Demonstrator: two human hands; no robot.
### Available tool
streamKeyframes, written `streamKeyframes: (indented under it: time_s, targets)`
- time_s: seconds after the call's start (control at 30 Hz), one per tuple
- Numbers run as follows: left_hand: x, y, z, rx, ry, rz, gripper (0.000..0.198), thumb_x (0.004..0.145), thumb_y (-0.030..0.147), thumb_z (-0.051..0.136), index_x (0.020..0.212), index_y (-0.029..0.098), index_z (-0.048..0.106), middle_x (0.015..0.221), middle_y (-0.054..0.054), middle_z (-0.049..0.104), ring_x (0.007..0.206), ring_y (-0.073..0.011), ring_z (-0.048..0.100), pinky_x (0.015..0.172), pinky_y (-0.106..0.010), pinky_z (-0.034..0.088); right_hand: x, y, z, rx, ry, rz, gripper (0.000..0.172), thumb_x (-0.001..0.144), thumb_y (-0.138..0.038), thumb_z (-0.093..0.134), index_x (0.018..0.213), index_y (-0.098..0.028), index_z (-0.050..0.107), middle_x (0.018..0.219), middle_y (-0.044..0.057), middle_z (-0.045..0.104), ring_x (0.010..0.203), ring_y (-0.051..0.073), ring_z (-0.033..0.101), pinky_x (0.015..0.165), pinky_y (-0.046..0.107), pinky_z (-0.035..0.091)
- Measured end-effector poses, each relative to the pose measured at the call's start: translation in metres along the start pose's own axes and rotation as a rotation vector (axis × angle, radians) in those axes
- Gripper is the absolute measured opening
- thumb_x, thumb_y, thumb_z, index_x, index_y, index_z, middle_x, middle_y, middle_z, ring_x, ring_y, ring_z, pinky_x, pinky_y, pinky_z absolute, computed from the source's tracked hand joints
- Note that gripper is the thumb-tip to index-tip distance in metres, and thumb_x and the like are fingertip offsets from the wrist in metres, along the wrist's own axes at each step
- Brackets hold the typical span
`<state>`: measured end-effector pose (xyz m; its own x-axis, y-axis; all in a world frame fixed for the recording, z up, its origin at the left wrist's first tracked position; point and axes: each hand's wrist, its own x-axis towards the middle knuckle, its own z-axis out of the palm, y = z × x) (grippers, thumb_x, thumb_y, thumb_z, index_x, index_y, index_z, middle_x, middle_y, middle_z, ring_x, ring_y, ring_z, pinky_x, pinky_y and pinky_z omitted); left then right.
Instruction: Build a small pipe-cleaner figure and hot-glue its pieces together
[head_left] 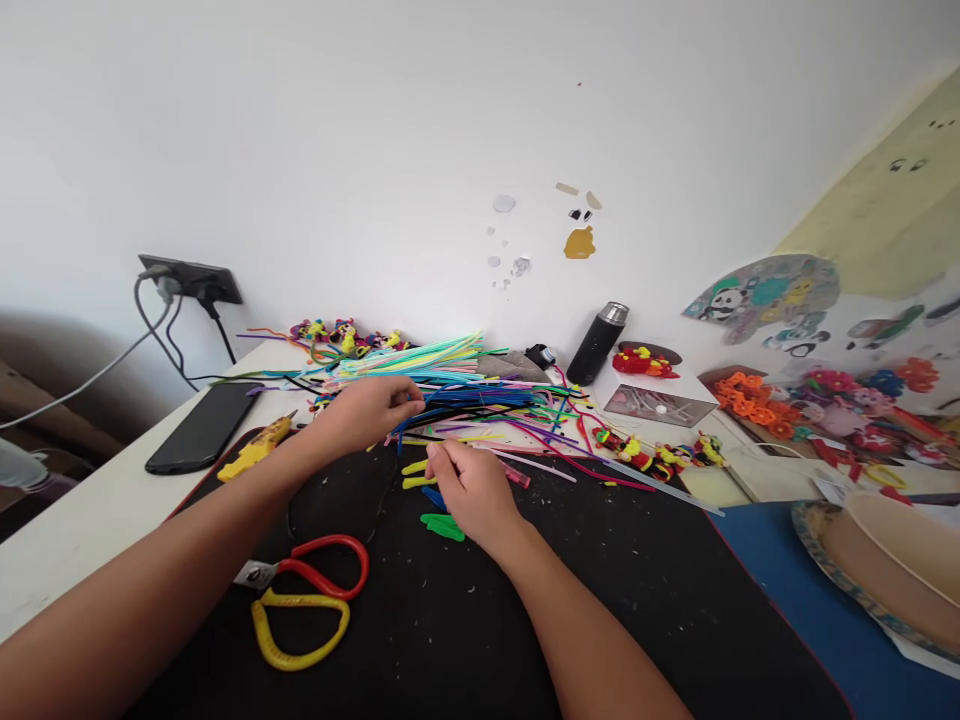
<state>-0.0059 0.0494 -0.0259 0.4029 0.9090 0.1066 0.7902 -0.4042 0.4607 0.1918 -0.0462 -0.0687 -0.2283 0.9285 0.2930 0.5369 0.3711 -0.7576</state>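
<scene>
A pile of coloured pipe cleaners [480,395] lies across the far part of a black mat [465,620]. My left hand [371,408] rests on the pile's left side, its fingers curled over dark blue strands. My right hand [472,490] sits just in front of the pile on the mat, fingers pinched together near short yellow pieces [414,474], a blue piece and a green folded piece [442,526]. What the right fingers pinch is too small to make out.
Scissors [304,600] with red and yellow handles lie on the mat at the left. A yellow glue gun [255,447] and a black phone [204,425] sit further left. A dark flask [596,343], finished pipe-cleaner figures [645,455] and a woven hat [885,545] stand to the right.
</scene>
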Motion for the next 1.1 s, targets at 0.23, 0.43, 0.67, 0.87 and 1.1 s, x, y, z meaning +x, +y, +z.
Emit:
streamKeyframes:
  time_s: [0.23, 0.43, 0.67, 0.87, 1.1]
  targets:
    - [0.045, -0.007, 0.015, 0.269, -0.011, 0.005, 0.036, 0.093, 0.042, 0.058, 0.118, 0.021, 0.073, 0.110, -0.008, 0.078, 0.098, -0.0279, 0.072, 0.074, -0.033, 0.048, 0.000, 0.000, 0.002, -0.171, -0.048, -0.044, 0.039, 0.110, -0.035, 0.045, 0.079, -0.020, 0.062, 0.073, 0.002, 0.070, 0.070, 0.017, 0.065, 0.065, 0.026, 0.033]
    - [0.057, 0.001, 0.048, 0.348, -0.076, 0.034, 0.029, 0.094, 0.029, 0.056, 0.111, 0.023, 0.078, 0.113, -0.010, 0.080, 0.100, -0.0309, 0.074, 0.077, -0.035, 0.052, 0.000, -0.004, 0.002, -0.296, -0.073, -0.064, 0.039, 0.111, -0.036, 0.046, 0.079, -0.020, 0.061, 0.071, 0.001, 0.069, 0.065, 0.015, 0.060, 0.060, 0.029, 0.024]
    - [0.058, -0.001, 0.067, 0.367, -0.128, 0.118, 0.024, 0.092, 0.023, 0.057, 0.101, 0.024, 0.079, 0.110, -0.012, 0.079, 0.099, -0.0307, 0.074, 0.079, -0.036, 0.052, -0.002, -0.007, 0.003, -0.390, -0.125, -0.102, 0.039, 0.111, -0.037, 0.047, 0.079, -0.020, 0.061, 0.073, 0.001, 0.070, 0.066, 0.016, 0.060, 0.060, 0.031, 0.022]
    - [0.061, -0.007, 0.050, 0.302, -0.107, 0.113, 0.028, 0.095, 0.039, 0.055, 0.103, 0.023, 0.076, 0.100, -0.008, 0.080, 0.090, -0.0285, 0.073, 0.072, -0.033, 0.050, -0.002, -0.010, 0.002, -0.417, -0.141, -0.107, 0.038, 0.111, -0.037, 0.047, 0.082, -0.020, 0.063, 0.075, 0.001, 0.072, 0.066, 0.016, 0.062, 0.060, 0.031, 0.022]
    - [0.090, -0.026, 0.022, 0.348, 0.048, -0.048, 0.039, 0.097, 0.051, 0.052, 0.114, 0.022, 0.072, 0.110, -0.010, 0.079, 0.097, -0.0292, 0.073, 0.080, -0.034, 0.053, -0.002, -0.014, 0.000, -0.422, -0.177, -0.122, 0.037, 0.111, -0.038, 0.047, 0.084, -0.020, 0.064, 0.078, 0.002, 0.074, 0.070, 0.018, 0.066, 0.060, 0.032, 0.024]
